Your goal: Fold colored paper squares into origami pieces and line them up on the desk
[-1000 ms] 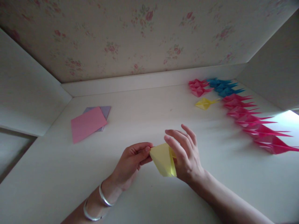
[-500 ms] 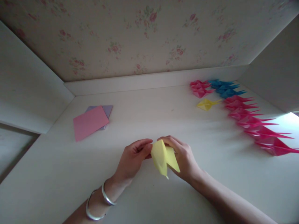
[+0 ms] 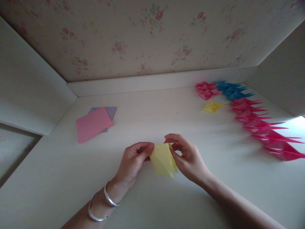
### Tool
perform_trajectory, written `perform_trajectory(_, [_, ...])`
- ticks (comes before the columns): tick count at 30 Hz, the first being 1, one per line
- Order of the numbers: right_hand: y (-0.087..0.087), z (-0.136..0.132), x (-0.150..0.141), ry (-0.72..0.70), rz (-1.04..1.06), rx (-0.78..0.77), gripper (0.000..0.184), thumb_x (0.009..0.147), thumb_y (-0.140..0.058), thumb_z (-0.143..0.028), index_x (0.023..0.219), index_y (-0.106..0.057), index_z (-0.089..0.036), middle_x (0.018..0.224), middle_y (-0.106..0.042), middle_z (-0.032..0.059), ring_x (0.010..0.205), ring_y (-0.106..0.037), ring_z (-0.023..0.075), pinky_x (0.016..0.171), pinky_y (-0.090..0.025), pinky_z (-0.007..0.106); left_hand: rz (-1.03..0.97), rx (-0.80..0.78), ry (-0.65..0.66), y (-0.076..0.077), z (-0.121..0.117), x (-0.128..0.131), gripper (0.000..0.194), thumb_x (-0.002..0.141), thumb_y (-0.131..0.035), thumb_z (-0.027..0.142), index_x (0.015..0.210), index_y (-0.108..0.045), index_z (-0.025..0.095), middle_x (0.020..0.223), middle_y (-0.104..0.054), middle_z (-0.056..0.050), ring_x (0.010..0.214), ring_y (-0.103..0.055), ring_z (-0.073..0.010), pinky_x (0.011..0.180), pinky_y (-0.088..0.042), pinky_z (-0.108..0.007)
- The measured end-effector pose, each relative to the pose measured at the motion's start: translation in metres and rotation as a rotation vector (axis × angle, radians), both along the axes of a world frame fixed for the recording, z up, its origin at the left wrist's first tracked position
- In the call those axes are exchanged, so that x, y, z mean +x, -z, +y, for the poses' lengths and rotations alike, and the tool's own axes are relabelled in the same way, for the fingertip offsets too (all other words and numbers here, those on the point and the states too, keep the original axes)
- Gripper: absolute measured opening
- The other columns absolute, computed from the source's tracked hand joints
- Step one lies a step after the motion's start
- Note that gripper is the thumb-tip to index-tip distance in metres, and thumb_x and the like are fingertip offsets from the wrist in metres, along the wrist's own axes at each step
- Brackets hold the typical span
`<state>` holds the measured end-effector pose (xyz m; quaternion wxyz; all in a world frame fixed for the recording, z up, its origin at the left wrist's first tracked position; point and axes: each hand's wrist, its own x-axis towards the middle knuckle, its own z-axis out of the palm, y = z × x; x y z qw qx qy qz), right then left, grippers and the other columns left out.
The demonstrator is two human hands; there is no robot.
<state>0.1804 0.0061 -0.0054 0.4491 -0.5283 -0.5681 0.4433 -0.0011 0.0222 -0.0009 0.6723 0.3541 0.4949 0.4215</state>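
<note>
A partly folded sheet of yellow origami paper (image 3: 162,160) is held between my two hands above the white table. My left hand (image 3: 134,159) pinches its upper left corner between thumb and fingers; two silver bangles circle that wrist. At the paper's right edge is my right hand (image 3: 188,156), thumb against the folded flap and other fingers curled, the index finger raised off the paper. The paper's flaps hang down toward me, open at the lower right. What the fingertips do behind the paper is hidden.
Flat pink paper (image 3: 94,124) overlaps purple paper (image 3: 111,112) on the left of the white table (image 3: 133,117). At the right stand rows of folded paper figures: several pink (image 3: 283,149), several blue (image 3: 234,93), and one yellow (image 3: 213,107). A flowered wall (image 3: 128,38) rises behind.
The yellow paper has turned flatter toward the camera, its flaps closer together. My right hand has loosened and shifted slightly, its index finger lifting. My left hand keeps its pinch.
</note>
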Motion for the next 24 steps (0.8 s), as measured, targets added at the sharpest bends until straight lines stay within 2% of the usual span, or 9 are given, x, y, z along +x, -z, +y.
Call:
perform_trajectory(4, [-0.003, 0.001, 0.001, -0.009, 0.155, -0.081, 0.021, 0.09, -0.063, -0.038, 0.105, -0.066, -0.023, 0.085, -0.07, 0.0026, 0.065, -0.061, 0.0118, 0.054, -0.046, 0.02, 0.088, 0.075, -0.079, 0.003, 0.001, -0.002, 0.024, 0.077, -0.078, 0.036, 0.086, -0.076, 0.014, 0.078, -0.074, -0.005, 0.07, -0.064, -0.0145, 0.064, -0.054, -0.023])
perform_trajectory(9, [-0.005, 0.0, 0.0, -0.008, 0.23, -0.081, 0.02, 0.089, -0.065, -0.039, 0.097, -0.069, -0.021, 0.081, -0.069, 0.0013, 0.068, -0.061, 0.0122, 0.059, -0.048, 0.022, 0.187, 0.156, -0.148, 0.007, 0.001, -0.003, 0.028, 0.08, -0.073, 0.042, 0.088, -0.071, 0.016, 0.077, -0.068, -0.002, 0.067, -0.06, -0.0135, 0.058, -0.05, -0.021])
perform_trajectory(12, [-0.006, -0.001, -0.002, -0.075, 0.164, -0.04, 0.02, 0.092, -0.062, -0.037, 0.093, -0.071, -0.02, 0.088, -0.07, 0.0044, 0.076, -0.063, 0.0145, 0.064, -0.049, 0.025, 0.264, 0.184, -0.156, 0.006, 0.002, -0.003, 0.03, 0.083, -0.069, 0.046, 0.089, -0.066, 0.017, 0.074, -0.063, 0.001, 0.062, -0.056, -0.012, 0.052, -0.044, -0.019])
perform_trajectory(16, [-0.007, -0.002, -0.005, -0.181, 0.145, 0.001, 0.022, 0.092, -0.061, -0.034, 0.083, -0.073, -0.018, 0.103, -0.068, 0.0088, 0.092, -0.064, 0.0183, 0.072, -0.052, 0.028, 0.434, 0.279, -0.15, 0.003, 0.001, -0.003, 0.028, 0.088, -0.062, 0.046, 0.092, -0.064, 0.018, 0.077, -0.063, 0.0, 0.064, -0.056, -0.0134, 0.054, -0.044, -0.02])
perform_trajectory(20, [-0.005, -0.002, -0.008, -0.256, 0.212, -0.108, 0.02, 0.089, -0.064, -0.036, 0.087, -0.072, -0.017, 0.098, -0.067, 0.0075, 0.08, -0.063, 0.0156, 0.067, -0.053, 0.028, 0.555, 0.36, -0.17, 0.001, 0.0, -0.004, 0.026, 0.091, -0.058, 0.044, 0.094, -0.063, 0.018, 0.08, -0.065, -0.002, 0.063, -0.058, -0.0139, 0.056, -0.044, -0.021])
perform_trajectory(24, [-0.008, -0.003, -0.01, -0.242, 0.29, -0.28, 0.024, 0.083, -0.069, -0.04, 0.091, -0.067, -0.017, 0.076, -0.066, 0.0017, 0.065, -0.061, 0.0131, 0.064, -0.052, 0.028, 0.632, 0.394, -0.14, 0.003, 0.0, -0.004, 0.025, 0.093, -0.055, 0.043, 0.097, -0.062, 0.019, 0.084, -0.065, -0.003, 0.067, -0.059, -0.0151, 0.059, -0.045, -0.022])
